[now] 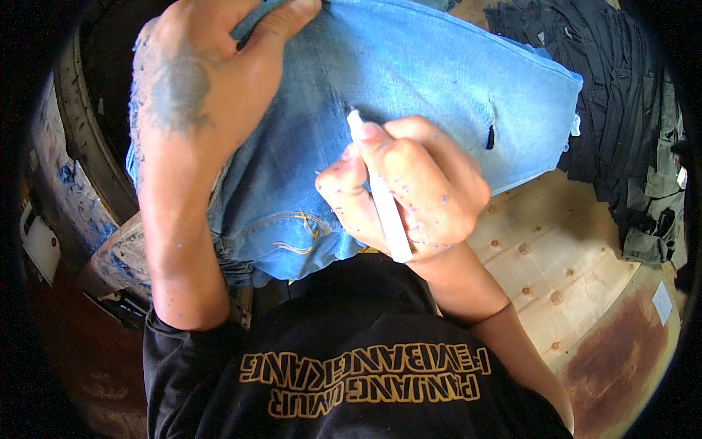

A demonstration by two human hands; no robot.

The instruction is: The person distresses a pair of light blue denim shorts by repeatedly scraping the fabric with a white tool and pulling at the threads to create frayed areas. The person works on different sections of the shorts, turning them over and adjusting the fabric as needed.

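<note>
Light-blue jeans [439, 80] are spread out in front of me, with a small dark slit in the cloth on the right and orange stitching near the lower edge. My left hand [212, 66] grips their upper left part, thumb lying along the denim; its other fingers are mostly hidden. In my right fist [424, 183] is a slim white stick-like tool [389, 212], its upper end touching or just above the denim by a small frayed mark. I cannot make out the tool's exact kind. Blue flecks of lint cling to both hands.
Dark folded cloth [585, 73] is piled at the far right. Below it lies a cream tufted pad [541, 271] with a brown stain. To the left stands a worn, curved-rim container [80, 146] flecked with blue, and a white object [40, 241] sits beside it.
</note>
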